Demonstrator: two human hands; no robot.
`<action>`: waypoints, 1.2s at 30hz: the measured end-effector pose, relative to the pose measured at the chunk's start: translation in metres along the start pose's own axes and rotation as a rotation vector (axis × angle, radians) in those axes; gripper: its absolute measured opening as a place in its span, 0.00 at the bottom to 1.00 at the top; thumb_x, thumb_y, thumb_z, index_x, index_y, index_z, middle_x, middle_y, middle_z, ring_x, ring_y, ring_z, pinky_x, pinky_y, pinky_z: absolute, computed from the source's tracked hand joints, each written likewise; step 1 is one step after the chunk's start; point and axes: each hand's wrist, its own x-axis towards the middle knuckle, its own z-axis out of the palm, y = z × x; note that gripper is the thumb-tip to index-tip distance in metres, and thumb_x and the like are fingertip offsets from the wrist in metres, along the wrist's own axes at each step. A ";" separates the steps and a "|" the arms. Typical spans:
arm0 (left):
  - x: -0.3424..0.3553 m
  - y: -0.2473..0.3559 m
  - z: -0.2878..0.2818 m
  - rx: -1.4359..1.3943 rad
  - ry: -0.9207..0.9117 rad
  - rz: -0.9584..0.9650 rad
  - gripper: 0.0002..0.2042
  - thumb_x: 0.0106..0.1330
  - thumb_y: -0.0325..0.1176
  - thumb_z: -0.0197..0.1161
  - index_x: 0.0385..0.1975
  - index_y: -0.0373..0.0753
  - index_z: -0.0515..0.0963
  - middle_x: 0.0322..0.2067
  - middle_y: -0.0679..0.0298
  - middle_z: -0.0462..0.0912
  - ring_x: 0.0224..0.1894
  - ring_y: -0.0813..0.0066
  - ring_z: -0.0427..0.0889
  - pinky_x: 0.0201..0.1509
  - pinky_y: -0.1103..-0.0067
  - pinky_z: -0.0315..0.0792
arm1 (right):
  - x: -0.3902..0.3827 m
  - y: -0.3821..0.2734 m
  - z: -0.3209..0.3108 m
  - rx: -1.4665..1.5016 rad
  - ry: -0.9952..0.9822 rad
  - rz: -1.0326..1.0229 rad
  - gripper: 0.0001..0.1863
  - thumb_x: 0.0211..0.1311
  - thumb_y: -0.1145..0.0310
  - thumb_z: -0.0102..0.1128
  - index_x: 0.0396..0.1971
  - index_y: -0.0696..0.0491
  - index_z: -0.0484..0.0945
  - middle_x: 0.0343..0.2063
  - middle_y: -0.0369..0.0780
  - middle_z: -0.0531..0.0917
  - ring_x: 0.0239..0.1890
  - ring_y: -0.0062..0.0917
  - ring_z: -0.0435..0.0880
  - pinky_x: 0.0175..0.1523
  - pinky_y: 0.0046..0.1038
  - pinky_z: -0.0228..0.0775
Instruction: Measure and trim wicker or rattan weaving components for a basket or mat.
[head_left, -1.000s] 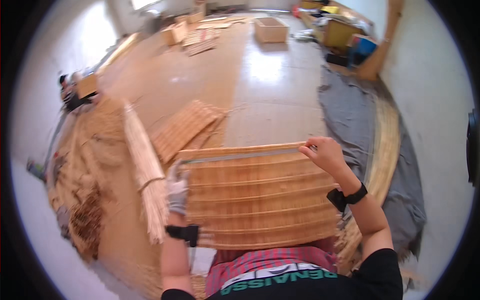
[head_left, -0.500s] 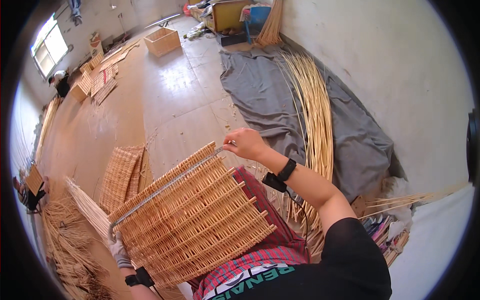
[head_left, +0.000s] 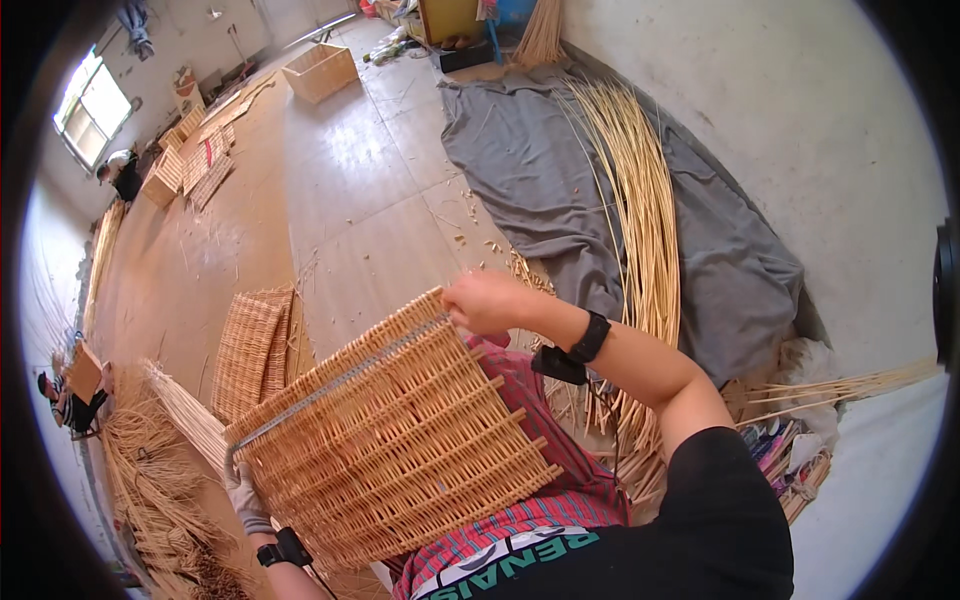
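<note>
The widest thing seen is the tiled floor (head_left: 375,240), on which the grey cloth (head_left: 530,165) is spread, with a long bundle of pale canes (head_left: 645,215) laid across it. The woven panel (head_left: 390,430) is held aslant over the checked cloth (head_left: 585,500) that covers the lap, its cut stake ends pointed to the right. Beyond its far left edge, smaller panels (head_left: 245,345) are stacked on the floor.

The panel's left corner is gripped by the gloved left hand (head_left: 243,492), its fingers closed over the edge. The bare right hand (head_left: 492,302) is closed at the far right corner, where the measuring tape (head_left: 340,380) is apparently pinched; the exact finger grip is blurred.

The tape is laid just inside the panel's far edge. For a sound reading, it would best be kept taut and flat, parallel to that edge rather than drifted inward. Its left end should be pinned firmly at the corner, the panel should be kept from bowing, and the mark should be read from straight above.
</note>
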 end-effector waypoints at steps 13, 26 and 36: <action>0.001 0.021 0.035 0.089 0.024 0.070 0.28 0.75 0.37 0.65 0.73 0.44 0.68 0.64 0.66 0.77 0.61 0.76 0.76 0.64 0.79 0.72 | -0.022 0.005 0.044 -0.073 0.108 -0.045 0.23 0.62 0.52 0.68 0.40 0.60 0.80 0.43 0.50 0.82 0.52 0.47 0.79 0.59 0.45 0.71; 0.006 0.050 0.048 0.263 -0.049 -0.085 0.30 0.76 0.42 0.64 0.74 0.43 0.66 0.65 0.59 0.75 0.61 0.70 0.76 0.63 0.72 0.72 | 0.000 0.061 0.003 0.321 -0.153 0.117 0.17 0.69 0.50 0.63 0.34 0.47 0.91 0.31 0.39 0.90 0.36 0.31 0.86 0.43 0.34 0.75; 0.044 0.031 0.008 0.631 -0.019 -0.011 0.42 0.67 0.53 0.72 0.75 0.38 0.63 0.64 0.52 0.76 0.63 0.62 0.77 0.64 0.68 0.74 | 0.005 0.056 0.004 0.270 -0.193 0.054 0.19 0.70 0.49 0.60 0.32 0.48 0.91 0.28 0.41 0.88 0.34 0.33 0.85 0.43 0.35 0.75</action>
